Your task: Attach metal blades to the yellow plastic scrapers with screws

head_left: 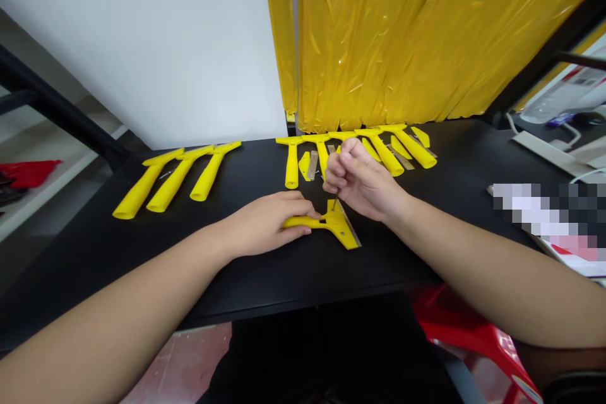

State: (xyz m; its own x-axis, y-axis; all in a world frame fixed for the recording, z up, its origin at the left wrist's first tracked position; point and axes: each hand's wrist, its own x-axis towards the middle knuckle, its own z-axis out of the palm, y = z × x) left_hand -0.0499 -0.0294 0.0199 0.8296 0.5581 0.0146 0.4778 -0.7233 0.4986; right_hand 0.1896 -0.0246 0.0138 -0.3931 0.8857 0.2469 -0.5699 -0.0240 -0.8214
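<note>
My left hand (267,222) is wrapped round the handle of a yellow scraper (337,225) lying on the black table. The scraper's wide head points right, with a metal blade (353,228) along its edge. A screw (342,233) shows in the lower part of the head. Above the upper part, my right hand (362,180) is closed on a thin metal tool (335,203), whose shaft stands on the head near the other screw position. Fingers hide the tool's upper end, so its exact kind is unclear.
Three yellow scrapers (177,184) lie at the left of the black table (246,290). At the back, several yellow handles (292,164) lie with loose blades (312,165) and yellow plates (304,166). Yellow plastic sheeting (379,38) and a white panel (165,38) stand behind.
</note>
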